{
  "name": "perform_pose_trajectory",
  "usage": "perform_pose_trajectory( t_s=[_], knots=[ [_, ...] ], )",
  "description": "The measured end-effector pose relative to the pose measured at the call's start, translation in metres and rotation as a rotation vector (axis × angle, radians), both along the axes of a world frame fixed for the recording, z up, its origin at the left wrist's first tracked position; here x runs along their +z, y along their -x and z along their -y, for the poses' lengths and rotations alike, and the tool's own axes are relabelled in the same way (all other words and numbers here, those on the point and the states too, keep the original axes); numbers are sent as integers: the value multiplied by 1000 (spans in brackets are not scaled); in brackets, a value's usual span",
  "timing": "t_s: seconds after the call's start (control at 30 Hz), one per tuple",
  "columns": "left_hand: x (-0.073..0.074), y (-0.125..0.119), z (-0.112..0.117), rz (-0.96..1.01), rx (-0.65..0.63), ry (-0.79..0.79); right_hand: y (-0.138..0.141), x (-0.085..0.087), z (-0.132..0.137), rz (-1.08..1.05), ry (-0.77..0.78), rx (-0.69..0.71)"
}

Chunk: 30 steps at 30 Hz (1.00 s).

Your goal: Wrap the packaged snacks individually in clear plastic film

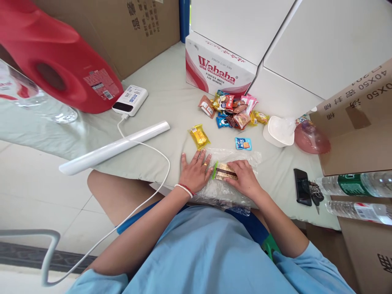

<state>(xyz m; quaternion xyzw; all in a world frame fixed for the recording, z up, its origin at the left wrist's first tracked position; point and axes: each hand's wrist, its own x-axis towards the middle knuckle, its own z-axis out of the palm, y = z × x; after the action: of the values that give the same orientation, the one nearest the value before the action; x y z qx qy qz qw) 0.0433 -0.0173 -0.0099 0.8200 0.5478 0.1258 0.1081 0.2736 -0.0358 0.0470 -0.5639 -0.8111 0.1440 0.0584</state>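
Note:
A clear plastic bag [214,192] lies flat on the cloth-covered surface in front of me. My left hand [195,172] rests palm down at its left edge, fingers spread. On the bag sits a wrapped snack [225,171] with a tan, speckled face, a dark brown stripe and a bright green end. My right hand [243,176] grips its right end, thumb on the near side and fingers on the far side. Just beyond the bag are a yellow snack packet [199,137] and a small blue snack packet [243,143].
A pile of snack packets [229,110] lies before the Wahaha carton [219,67]. A white tub [279,130], phone [302,186], keys [316,192] and water bottles [358,184] are right. Left are a white tube [114,148], power bank [130,100], cable [159,152] and red jug [70,61].

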Motion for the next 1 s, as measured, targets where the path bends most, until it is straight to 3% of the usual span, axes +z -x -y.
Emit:
perform_pose_trajectory(
  t_s=[0.27,0.57,0.67,0.77,0.87,0.93,1.0],
  knots=[
    [-1,0,0,-6,5,-12,6,-8,15,106,14,-6],
    [-2,-2,-1,-29,23,-16,5,-1,-16,89,82,-35],
    [-2,-2,-1,-27,21,-15,2,-2,-37,94,75,-108],
    [-1,-2,-1,-33,20,-11,-7,-3,-57,119,39,-266],
    [-1,-2,-1,-32,35,-2,-14,-2,-61,98,-40,-392],
    [-1,-3,-1,-25,43,-1,-14,-2,-52,27,-78,-334],
    [-1,-3,-1,-19,44,-7,-10,-2,-38,-44,-73,-191]
  ],
)
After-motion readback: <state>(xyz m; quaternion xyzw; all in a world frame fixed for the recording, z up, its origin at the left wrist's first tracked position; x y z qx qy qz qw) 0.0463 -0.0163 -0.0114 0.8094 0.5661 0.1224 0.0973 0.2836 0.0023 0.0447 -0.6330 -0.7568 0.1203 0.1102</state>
